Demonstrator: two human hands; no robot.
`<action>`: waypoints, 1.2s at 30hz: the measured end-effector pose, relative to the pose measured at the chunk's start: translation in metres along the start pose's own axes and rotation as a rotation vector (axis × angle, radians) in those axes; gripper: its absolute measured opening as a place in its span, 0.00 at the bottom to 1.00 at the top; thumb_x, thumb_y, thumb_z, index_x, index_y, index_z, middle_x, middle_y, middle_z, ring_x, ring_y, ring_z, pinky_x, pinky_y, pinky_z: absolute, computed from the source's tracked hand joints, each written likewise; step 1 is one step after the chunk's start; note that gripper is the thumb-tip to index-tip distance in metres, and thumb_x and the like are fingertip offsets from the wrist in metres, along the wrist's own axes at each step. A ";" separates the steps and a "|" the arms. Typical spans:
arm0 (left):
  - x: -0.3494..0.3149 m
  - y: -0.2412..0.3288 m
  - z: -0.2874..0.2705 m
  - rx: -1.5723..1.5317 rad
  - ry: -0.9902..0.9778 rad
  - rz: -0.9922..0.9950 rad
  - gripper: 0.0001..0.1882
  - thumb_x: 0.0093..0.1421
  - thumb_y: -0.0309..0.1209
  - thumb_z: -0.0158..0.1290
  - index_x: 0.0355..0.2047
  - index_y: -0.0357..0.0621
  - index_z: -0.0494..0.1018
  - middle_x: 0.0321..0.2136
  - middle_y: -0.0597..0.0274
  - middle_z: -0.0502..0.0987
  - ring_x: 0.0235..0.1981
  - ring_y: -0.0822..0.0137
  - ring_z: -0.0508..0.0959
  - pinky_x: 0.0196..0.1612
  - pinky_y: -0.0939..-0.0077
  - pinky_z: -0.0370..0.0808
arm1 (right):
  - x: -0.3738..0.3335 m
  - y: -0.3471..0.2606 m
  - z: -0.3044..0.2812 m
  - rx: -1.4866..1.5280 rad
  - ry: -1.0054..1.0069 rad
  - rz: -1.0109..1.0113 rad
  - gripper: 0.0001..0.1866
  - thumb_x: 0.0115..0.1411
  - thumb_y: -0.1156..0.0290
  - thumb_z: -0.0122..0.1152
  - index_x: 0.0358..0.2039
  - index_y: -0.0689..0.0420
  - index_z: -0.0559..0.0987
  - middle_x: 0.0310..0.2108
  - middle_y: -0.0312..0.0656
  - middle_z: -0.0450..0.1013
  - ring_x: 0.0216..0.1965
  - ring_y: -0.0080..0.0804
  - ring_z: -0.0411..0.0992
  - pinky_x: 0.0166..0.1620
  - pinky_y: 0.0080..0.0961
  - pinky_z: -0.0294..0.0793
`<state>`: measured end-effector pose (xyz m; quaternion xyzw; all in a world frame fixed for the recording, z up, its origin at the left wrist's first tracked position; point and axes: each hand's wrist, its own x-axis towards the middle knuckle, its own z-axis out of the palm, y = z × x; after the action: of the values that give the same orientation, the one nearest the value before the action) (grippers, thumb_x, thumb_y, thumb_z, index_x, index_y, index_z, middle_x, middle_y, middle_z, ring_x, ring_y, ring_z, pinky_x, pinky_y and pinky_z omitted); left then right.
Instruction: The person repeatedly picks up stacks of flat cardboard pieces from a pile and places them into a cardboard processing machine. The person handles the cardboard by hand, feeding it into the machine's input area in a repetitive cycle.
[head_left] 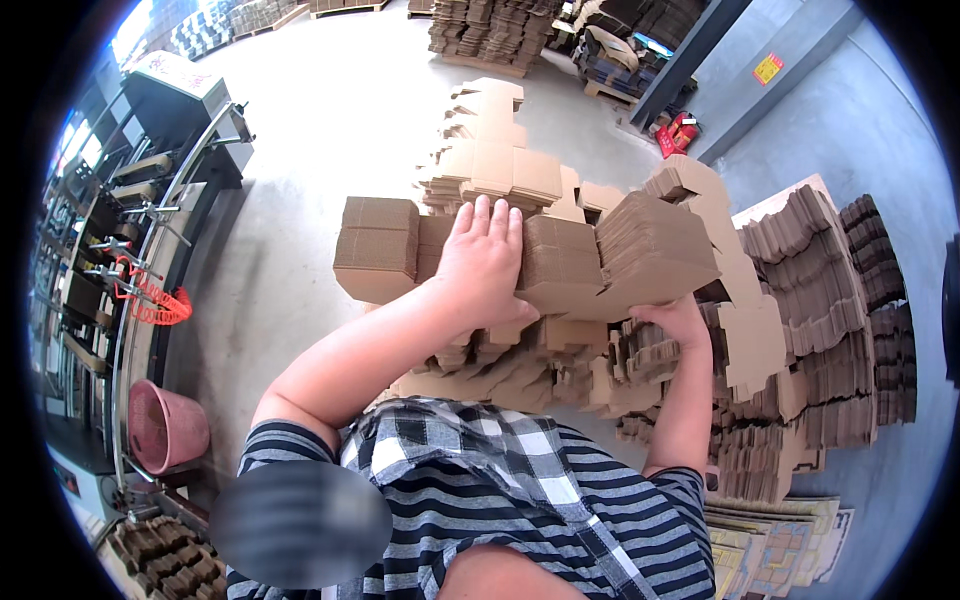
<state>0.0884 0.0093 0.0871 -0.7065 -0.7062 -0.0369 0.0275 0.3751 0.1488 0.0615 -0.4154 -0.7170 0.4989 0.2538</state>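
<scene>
Cardboard bundle [560, 252] crosswise ahead, long axis left-right. Left hand [484, 268] flat over it, just left of middle, not clenched; right hand [682, 321] at right end's near lower edge, partly hidden, can't tell if gripping.

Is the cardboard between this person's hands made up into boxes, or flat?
Flat: the cardboard blanks are packed face to face, many thin edges showing beside the left hand; none is opened into a box.
</scene>
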 end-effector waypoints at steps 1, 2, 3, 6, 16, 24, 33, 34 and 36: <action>0.005 0.003 0.003 0.042 -0.043 -0.023 0.58 0.46 0.63 0.54 0.62 0.27 0.47 0.61 0.40 0.53 0.65 0.47 0.50 0.66 0.57 0.44 | -0.001 -0.001 0.002 0.034 0.006 -0.013 0.23 0.39 0.85 0.69 0.40 0.63 0.74 0.34 0.36 0.74 0.34 0.22 0.72 0.34 0.20 0.75; 0.008 0.003 0.006 0.039 -0.045 -0.032 0.58 0.46 0.63 0.54 0.62 0.27 0.47 0.61 0.40 0.54 0.64 0.47 0.51 0.66 0.57 0.45 | -0.002 -0.002 0.004 0.067 0.011 -0.027 0.23 0.39 0.84 0.69 0.40 0.63 0.75 0.34 0.36 0.74 0.33 0.21 0.72 0.34 0.20 0.75; 0.012 0.004 0.007 0.041 -0.050 -0.039 0.59 0.45 0.64 0.54 0.61 0.26 0.47 0.61 0.39 0.54 0.63 0.47 0.52 0.65 0.57 0.45 | -0.002 -0.002 0.004 0.033 0.012 -0.041 0.23 0.39 0.84 0.69 0.40 0.63 0.75 0.34 0.36 0.74 0.34 0.21 0.72 0.35 0.21 0.75; 0.013 0.010 0.007 0.071 -0.064 -0.061 0.59 0.45 0.64 0.55 0.61 0.24 0.48 0.60 0.39 0.55 0.61 0.47 0.55 0.64 0.56 0.47 | 0.001 -0.001 0.003 -0.062 0.007 -0.095 0.24 0.38 0.82 0.71 0.39 0.63 0.75 0.34 0.36 0.74 0.35 0.21 0.71 0.37 0.23 0.75; 0.008 0.006 0.000 -0.039 0.007 0.020 0.49 0.40 0.63 0.58 0.45 0.26 0.65 0.39 0.49 0.70 0.45 0.55 0.69 0.55 0.62 0.61 | 0.001 0.002 0.010 0.044 -0.001 -0.089 0.26 0.35 0.81 0.74 0.39 0.63 0.75 0.36 0.36 0.74 0.38 0.22 0.70 0.39 0.23 0.74; 0.005 -0.005 -0.012 -0.072 0.083 0.044 0.46 0.35 0.62 0.62 0.40 0.30 0.66 0.35 0.53 0.70 0.41 0.57 0.71 0.51 0.65 0.64 | 0.000 -0.006 0.007 0.035 -0.026 -0.077 0.27 0.35 0.81 0.74 0.40 0.63 0.75 0.36 0.36 0.73 0.38 0.22 0.71 0.37 0.22 0.74; 0.010 -0.012 0.006 -0.041 0.115 0.072 0.46 0.36 0.62 0.62 0.41 0.32 0.66 0.35 0.54 0.70 0.41 0.57 0.70 0.50 0.64 0.63 | -0.001 0.001 0.017 -0.168 0.034 -0.067 0.28 0.36 0.77 0.75 0.42 0.63 0.75 0.40 0.42 0.73 0.42 0.29 0.71 0.45 0.27 0.72; 0.008 -0.013 0.007 -0.033 0.124 0.074 0.46 0.36 0.62 0.62 0.41 0.32 0.65 0.35 0.54 0.70 0.41 0.57 0.70 0.50 0.64 0.63 | -0.009 -0.011 0.017 -0.371 0.062 -0.148 0.28 0.38 0.76 0.74 0.42 0.63 0.74 0.41 0.44 0.73 0.43 0.31 0.71 0.46 0.29 0.71; 0.005 -0.015 0.008 -0.027 0.129 0.074 0.45 0.37 0.62 0.61 0.40 0.32 0.65 0.34 0.54 0.69 0.40 0.57 0.70 0.50 0.64 0.63 | -0.033 -0.043 0.021 -0.574 0.229 -0.236 0.26 0.40 0.75 0.72 0.42 0.64 0.75 0.43 0.47 0.72 0.46 0.36 0.70 0.49 0.32 0.70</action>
<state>0.0731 0.0150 0.0797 -0.7287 -0.6756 -0.0911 0.0648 0.3617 0.1037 0.0952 -0.4375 -0.8383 0.1937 0.2615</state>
